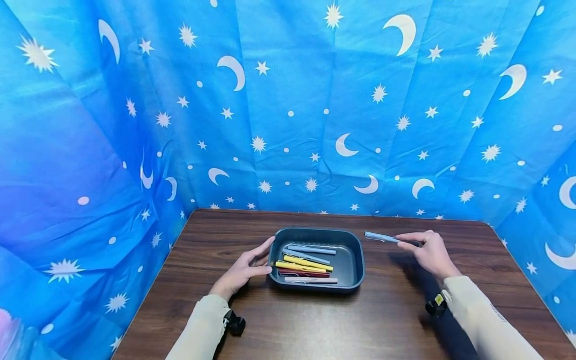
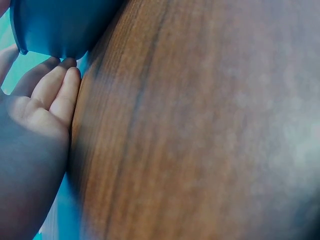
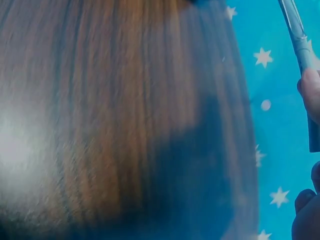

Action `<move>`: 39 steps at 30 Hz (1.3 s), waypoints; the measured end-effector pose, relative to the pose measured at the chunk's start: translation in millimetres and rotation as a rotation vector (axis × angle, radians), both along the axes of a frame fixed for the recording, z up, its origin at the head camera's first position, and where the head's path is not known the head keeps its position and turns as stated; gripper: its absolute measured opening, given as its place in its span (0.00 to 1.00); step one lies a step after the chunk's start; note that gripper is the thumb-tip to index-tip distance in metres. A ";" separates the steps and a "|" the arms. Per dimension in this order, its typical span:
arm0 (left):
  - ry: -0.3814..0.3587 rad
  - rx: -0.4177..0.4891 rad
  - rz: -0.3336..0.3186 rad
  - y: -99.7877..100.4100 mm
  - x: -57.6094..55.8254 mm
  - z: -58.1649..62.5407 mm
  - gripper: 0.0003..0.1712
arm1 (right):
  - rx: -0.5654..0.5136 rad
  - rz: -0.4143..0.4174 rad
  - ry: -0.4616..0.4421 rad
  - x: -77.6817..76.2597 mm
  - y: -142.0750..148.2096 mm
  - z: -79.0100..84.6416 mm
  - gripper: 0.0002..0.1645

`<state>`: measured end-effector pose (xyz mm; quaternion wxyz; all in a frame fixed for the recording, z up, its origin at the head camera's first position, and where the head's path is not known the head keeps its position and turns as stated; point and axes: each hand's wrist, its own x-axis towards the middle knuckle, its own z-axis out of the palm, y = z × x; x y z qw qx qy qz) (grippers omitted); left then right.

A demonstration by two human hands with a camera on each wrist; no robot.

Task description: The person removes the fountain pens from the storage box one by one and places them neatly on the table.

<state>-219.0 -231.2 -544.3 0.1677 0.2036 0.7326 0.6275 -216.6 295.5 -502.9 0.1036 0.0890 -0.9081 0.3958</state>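
A dark rectangular tray (image 1: 355, 265) stands on the table, holding several clip pens. Against its left end rests my left hand (image 1: 243, 270), fingers fairly straight and thumb near the front corner; in the left wrist view fingertips (image 2: 72, 75) touch the tray's outer wall (image 2: 60, 30). Right of the tray, my right hand (image 1: 432, 252) pinches a light blue pen (image 1: 378, 236) by one end, raised above the table, its clip end pointing left. The right wrist view shows this pen (image 3: 300, 47) under the thumb (image 3: 311, 90); most of that hand is cut off.
Inside the tray lie blue pens (image 1: 312, 249), yellow pens (image 1: 301, 266), a dark red pen (image 1: 303, 273) and a pale pen (image 1: 310, 280), roughly side by side towards the left. The brown wooden table (image 1: 315, 325) meets a blue star-and-moon cloth (image 1: 297, 130) behind it.
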 end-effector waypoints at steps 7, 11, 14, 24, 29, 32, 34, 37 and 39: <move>-0.002 -0.001 -0.003 -0.4 0.0 -0.5 0.45 | 0.000 -0.009 -0.007 -2.4 11.1 -17.1 0.10; -0.002 0.000 -0.001 -0.5 0.0 -0.4 0.45 | 0.026 -0.024 -0.029 -4.6 13.8 -22.3 0.10; 0.004 -0.003 -0.002 -0.3 0.0 -0.5 0.45 | 0.053 -0.032 -0.039 -6.4 14.6 -26.7 0.09; 0.018 -0.009 -0.001 -0.5 0.2 -1.2 0.45 | 0.070 -0.050 -0.029 -11.5 10.8 -37.5 0.08; 0.013 -0.004 -0.002 -0.8 0.3 -1.1 0.45 | 0.077 -0.040 -0.032 -12.4 9.2 -38.1 0.08; 0.013 0.000 -0.003 -0.9 0.5 -1.1 0.45 | 0.082 -0.040 -0.044 -13.8 9.2 -38.2 0.08; 0.013 0.001 -0.005 -0.8 0.8 -0.9 0.45 | 0.088 -0.044 -0.049 -14.9 9.3 -38.9 0.09; 0.010 -0.001 -0.005 -0.7 1.1 -0.3 0.45 | 0.101 -0.053 -0.051 -16.3 8.5 -40.4 0.09; 0.008 -0.004 -0.004 -0.7 1.3 0.5 0.46 | 0.113 -0.051 -0.044 -17.3 7.9 -40.8 0.09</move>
